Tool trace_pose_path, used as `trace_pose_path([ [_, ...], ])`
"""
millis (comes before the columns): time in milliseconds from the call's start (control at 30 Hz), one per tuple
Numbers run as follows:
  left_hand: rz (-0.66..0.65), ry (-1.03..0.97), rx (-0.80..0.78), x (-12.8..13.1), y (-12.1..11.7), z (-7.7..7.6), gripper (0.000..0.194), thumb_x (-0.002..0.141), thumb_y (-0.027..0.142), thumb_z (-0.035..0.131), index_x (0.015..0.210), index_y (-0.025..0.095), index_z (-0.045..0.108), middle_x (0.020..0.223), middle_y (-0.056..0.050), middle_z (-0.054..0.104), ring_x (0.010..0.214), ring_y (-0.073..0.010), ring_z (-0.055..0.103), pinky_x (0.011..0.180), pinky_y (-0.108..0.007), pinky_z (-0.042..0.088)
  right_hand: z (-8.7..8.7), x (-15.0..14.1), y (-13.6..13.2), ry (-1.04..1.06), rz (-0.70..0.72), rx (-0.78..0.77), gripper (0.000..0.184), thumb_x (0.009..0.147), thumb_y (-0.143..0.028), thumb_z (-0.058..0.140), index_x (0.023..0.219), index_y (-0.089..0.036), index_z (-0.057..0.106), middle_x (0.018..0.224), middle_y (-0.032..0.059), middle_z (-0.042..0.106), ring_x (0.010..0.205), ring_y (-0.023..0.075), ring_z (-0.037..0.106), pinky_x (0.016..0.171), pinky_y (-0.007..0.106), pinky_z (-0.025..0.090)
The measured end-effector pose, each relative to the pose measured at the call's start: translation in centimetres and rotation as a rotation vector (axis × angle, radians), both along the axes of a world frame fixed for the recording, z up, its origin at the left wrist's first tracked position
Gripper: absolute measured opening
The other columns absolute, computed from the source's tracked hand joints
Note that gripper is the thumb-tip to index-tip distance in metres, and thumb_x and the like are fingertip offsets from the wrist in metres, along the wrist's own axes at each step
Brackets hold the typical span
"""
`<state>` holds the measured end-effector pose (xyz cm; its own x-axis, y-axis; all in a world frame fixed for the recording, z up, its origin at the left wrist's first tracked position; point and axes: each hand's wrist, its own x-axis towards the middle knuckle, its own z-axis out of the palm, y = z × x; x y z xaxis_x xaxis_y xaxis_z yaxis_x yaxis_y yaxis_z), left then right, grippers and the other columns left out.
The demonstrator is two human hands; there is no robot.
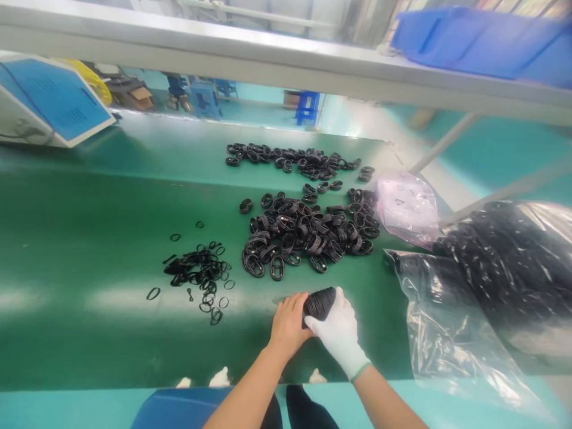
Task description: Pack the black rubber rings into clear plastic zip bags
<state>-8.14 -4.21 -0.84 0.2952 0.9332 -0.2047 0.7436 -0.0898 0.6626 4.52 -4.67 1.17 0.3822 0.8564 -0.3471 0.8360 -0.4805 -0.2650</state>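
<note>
My left hand (288,322), bare, and my right hand (337,330), in a white glove, are both closed around a thick bundle of black rubber rings (318,302) near the front of the green table (89,238). Just beyond the hands lies a big heap of bundled black rings (308,232). To the left of it is a smaller scatter of thin loose black rings (201,274). A further row of bundled rings (295,159) lies at the back of the table.
A clear plastic bag full of black rings (500,268) lies at the right, with a pinkish plastic bag (406,205) behind it. A white and blue machine (49,101) stands back left. A metal shelf rail (268,53) with a blue bin (482,39) runs overhead.
</note>
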Motion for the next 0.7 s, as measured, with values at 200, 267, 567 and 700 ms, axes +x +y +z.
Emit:
trace_pose_path([
  [200, 0.001, 0.003, 0.032, -0.1, -0.2, -0.9, 0.064, 0.065, 0.017, 0.057, 0.126, 0.022, 0.038, 0.129, -0.005, 0.044, 0.117, -0.0227, 0.038, 0.098, -0.04, 0.025, -0.5, -2.0, -0.2, -0.12, 0.005, 0.09, 0.109, 0.056, -0.052, 0.06, 0.135, 0.001, 0.006, 0.133, 0.0249, 0.027, 0.12, 0.0374, 0.029, 0.099, 0.044, 0.019],
  [267, -0.004, 0.01, 0.048, -0.1, -0.2, -1.0, 0.063, 0.066, 0.013, 0.052, 0.127, 0.022, 0.038, 0.13, -0.005, 0.044, 0.116, -0.0219, 0.038, 0.098, -0.039, 0.025, -0.7, -2.5, -0.2, -0.154, -0.025, 0.117, 0.105, 0.058, -0.049, 0.059, 0.134, 0.001, 0.008, 0.131, 0.0246, 0.03, 0.118, 0.037, 0.031, 0.099, 0.043, 0.019],
  [567, -0.016, 0.027, 0.164, 0.2, 0.0, -1.7, 0.058, 0.07, 0.013, 0.049, 0.126, 0.017, 0.038, 0.125, -0.009, 0.047, 0.11, -0.0246, 0.042, 0.09, -0.038, 0.032, -1.3, -2.7, 0.5, -0.167, -0.099, 0.149, 0.084, 0.061, -0.042, 0.059, 0.13, -0.007, 0.027, 0.107, 0.0173, 0.048, 0.1, 0.0333, 0.044, 0.089, 0.041, 0.032],
  [700, -0.009, 0.052, 0.104, -0.2, 0.5, -0.8, 0.063, 0.067, 0.018, 0.055, 0.127, 0.019, 0.036, 0.125, -0.008, 0.047, 0.114, -0.0241, 0.041, 0.092, -0.037, 0.033, -0.3, -2.3, 1.2, -0.074, -0.115, 0.151, 0.086, 0.055, -0.038, 0.063, 0.129, -0.008, 0.031, 0.107, 0.016, 0.049, 0.103, 0.0332, 0.044, 0.09, 0.042, 0.033],
])
